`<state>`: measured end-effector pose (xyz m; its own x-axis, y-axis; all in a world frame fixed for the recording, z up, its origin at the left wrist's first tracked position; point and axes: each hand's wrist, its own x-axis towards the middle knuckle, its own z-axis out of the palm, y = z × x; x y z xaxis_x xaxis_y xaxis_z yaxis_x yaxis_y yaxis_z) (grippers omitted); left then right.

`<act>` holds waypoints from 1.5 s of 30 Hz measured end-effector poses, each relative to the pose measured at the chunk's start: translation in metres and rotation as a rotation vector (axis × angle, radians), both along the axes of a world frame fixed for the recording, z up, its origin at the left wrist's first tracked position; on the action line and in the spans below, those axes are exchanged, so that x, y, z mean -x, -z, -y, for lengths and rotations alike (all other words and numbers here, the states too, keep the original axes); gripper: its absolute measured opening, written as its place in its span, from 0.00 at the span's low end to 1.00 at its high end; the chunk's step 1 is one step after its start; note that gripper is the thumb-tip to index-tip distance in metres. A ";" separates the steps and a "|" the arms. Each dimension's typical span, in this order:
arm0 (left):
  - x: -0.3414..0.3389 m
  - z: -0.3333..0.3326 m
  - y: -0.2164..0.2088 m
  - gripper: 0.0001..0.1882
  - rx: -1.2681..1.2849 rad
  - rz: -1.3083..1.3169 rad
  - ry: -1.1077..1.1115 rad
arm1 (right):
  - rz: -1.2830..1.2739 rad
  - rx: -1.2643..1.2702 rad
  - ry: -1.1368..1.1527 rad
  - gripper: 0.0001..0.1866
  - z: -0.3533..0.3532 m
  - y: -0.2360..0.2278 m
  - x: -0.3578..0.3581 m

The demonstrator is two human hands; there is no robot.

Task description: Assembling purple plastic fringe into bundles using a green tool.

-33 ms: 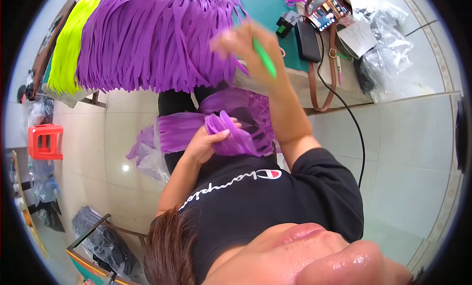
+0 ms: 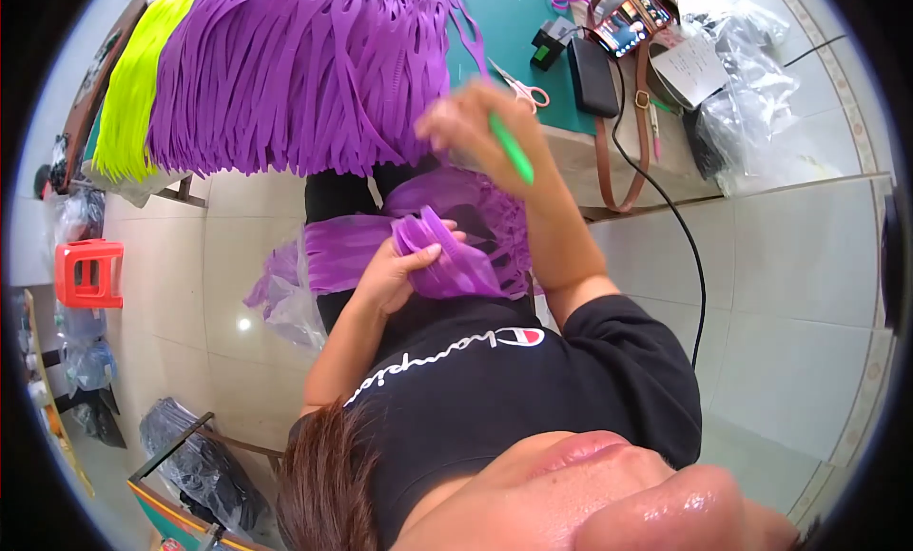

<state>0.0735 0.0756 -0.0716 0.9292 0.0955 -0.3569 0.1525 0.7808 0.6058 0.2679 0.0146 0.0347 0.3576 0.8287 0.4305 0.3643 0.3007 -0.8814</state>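
Observation:
My left hand (image 2: 385, 277) is closed round a looped bundle of purple zippers (image 2: 456, 266) above my lap, with the thumb pressed on top. My right hand (image 2: 485, 128) is raised near the table's front edge, beside the hanging ends of the purple zippers. It carries a bright green pen-like stick (image 2: 512, 149), which lies along the hand toward the wrist. Its fingers are blurred, and I cannot make out anything else in them. A thick row of purple zippers (image 2: 285, 85) drapes over the table edge, with yellow-green strips (image 2: 133, 95) to its left.
White-handled scissors (image 2: 526, 93) lie on the green tabletop (image 2: 518, 33) beyond my right hand. Further right are a black power bank (image 2: 593, 78), a phone (image 2: 630, 25), a brown strap (image 2: 609, 175) and a black cable (image 2: 680, 232). A red stool (image 2: 88, 273) stands at the left.
My right hand has come down a little toward me with the green stick, uncovering more of the scissors. The zipper bundle in my left hand has shifted slightly left.

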 end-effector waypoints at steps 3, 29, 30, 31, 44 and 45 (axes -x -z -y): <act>-0.005 0.019 -0.015 0.24 -0.042 0.067 -0.189 | -0.173 0.226 -0.114 0.12 0.063 0.057 0.016; 0.004 0.124 -0.055 0.14 -0.246 0.110 -0.180 | -0.101 -0.295 0.195 0.15 0.152 0.058 0.043; 0.006 0.124 -0.054 0.14 -0.248 0.089 -0.189 | -0.220 -0.373 0.143 0.14 0.154 0.062 0.040; 0.006 0.125 -0.054 0.13 -0.287 0.143 -0.257 | -0.243 -0.369 0.134 0.14 0.158 0.066 0.037; 0.013 0.121 -0.050 0.10 -0.366 0.226 -0.525 | -0.395 -0.282 0.047 0.09 0.161 0.075 0.075; 0.014 0.121 -0.050 0.10 -0.374 0.223 -0.533 | -0.385 -0.245 0.083 0.11 0.161 0.072 0.078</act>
<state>0.0596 -0.0453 -0.0217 0.7689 0.6392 -0.0167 -0.3540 0.4472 0.8214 0.1900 -0.1463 -0.0377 0.5909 0.6806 0.4331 0.0566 0.5006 -0.8638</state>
